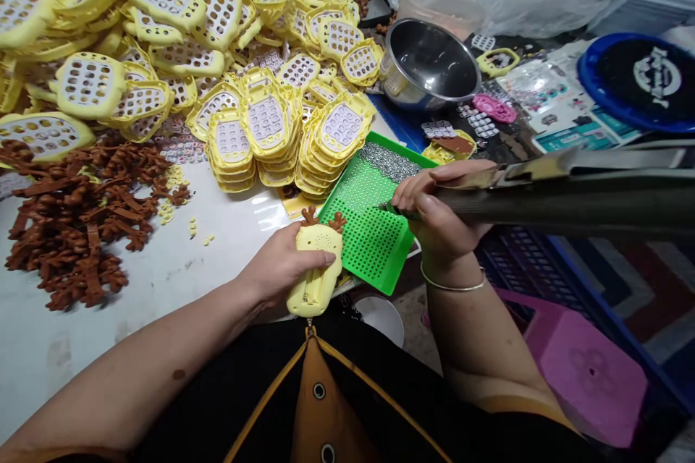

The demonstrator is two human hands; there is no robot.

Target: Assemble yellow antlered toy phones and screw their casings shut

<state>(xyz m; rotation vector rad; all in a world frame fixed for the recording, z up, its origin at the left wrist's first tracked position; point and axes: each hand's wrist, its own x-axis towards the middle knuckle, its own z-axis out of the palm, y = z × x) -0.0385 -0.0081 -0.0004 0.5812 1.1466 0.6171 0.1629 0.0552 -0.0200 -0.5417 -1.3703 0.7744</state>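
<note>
My left hand (290, 260) grips a yellow toy phone (320, 286) with brown antlers at its top. Its back faces up, showing an open battery bay and a cluster of small speaker holes. The thumb lies across its middle. My right hand (442, 210) is wrapped around a dark power screwdriver (515, 206), whose bit points left over a green perforated tray (399, 268). Small silvery screws (394, 163) are heaped at that tray's far end. The bit is apart from the phone.
Stacked yellow phone shells (266, 123) stand behind the tray, with a larger shell pile (163, 7) beyond. Brown antler parts (87, 224) lie heaped at left. A steel bowl (428, 65) is at back right, near a blue round lid (641, 79). A pink stool (586, 369) sits low at right.
</note>
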